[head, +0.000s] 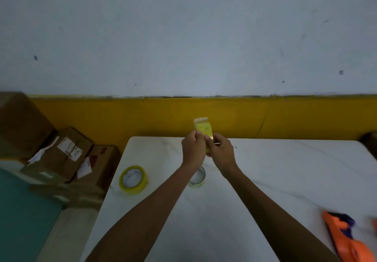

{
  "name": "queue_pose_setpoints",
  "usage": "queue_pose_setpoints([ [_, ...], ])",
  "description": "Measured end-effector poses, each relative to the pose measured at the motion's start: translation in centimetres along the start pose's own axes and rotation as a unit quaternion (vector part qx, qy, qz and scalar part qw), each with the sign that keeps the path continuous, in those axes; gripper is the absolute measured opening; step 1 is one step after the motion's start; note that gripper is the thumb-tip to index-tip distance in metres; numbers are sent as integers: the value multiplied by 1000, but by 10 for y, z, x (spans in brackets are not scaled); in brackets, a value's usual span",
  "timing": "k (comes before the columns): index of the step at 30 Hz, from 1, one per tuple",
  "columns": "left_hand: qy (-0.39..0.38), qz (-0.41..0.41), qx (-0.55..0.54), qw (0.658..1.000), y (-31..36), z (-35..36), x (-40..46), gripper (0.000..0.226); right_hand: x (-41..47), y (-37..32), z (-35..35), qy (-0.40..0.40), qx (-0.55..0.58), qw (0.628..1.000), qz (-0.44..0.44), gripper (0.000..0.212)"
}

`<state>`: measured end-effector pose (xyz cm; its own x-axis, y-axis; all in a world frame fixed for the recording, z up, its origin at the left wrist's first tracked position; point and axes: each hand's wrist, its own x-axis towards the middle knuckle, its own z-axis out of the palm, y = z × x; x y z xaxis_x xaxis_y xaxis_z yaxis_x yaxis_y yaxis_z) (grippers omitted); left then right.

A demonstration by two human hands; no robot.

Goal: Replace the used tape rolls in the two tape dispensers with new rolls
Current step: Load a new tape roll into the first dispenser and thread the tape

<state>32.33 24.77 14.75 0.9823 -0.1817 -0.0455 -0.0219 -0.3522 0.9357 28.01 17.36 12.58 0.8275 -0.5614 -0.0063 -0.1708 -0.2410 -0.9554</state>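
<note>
Above the far part of the white table [265, 180], both hands hold a yellowish tape roll [204, 128] on edge. My left hand [192, 149] pinches its left side near the loose tape end. My right hand [221, 151] grips its right side. A full yellow tape roll [133, 179] lies flat at the table's left edge. A thin, nearly used roll [199, 178] lies flat behind my left forearm, partly hidden. An orange tape dispenser [344, 239] lies at the table's near right edge, cut off by the frame.
Several cardboard boxes [67, 155] with labels are stacked on the floor left of the table. A wall with a yellow lower band [285, 116] runs just behind the table. A second orange piece [375, 226] shows at the right frame edge.
</note>
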Motion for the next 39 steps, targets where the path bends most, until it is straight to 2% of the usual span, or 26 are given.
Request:
queue_pose_setpoints([
  [5,-36,34,1,999,22,35,-32,39,-17,7,-56,44,3,999,0,30],
  [10,-80,58,12,995,50,105,-77,37,-40,27,-141,86,30,996,22,30],
  [17,-133,44,24,990,88,218,-173,28,-85,76,-291,114,40,991,51,36],
  [23,-179,10,25,984,94,296,-240,29,-123,119,-378,128,18,988,85,36],
  [27,-205,-20,25,978,87,330,-264,30,-134,149,-410,140,-4,984,114,38],
  [31,-245,-52,41,967,72,356,-273,35,-144,176,-424,148,31,975,165,36],
  [39,-321,-110,43,940,34,385,-267,23,-146,210,-433,158,67,950,259,27],
])
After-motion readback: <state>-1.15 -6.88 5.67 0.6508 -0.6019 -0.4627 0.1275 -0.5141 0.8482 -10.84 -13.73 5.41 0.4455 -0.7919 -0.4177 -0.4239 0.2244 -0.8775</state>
